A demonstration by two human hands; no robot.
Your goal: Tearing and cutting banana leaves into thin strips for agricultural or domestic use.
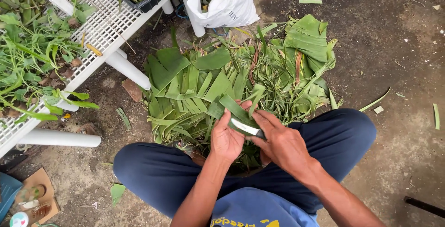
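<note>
Nearest me, my left hand (225,139) pinches a green leaf strip (234,108), while my right hand (282,143) is clenched around a knife (246,127) laid against it. Beyond the strip lies the leaf pile (232,78); behind that pile stands a white bag (227,2).

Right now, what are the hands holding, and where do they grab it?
The left hand grips a green leaf strip near its lower end. The right hand holds a knife by its handle.
</note>
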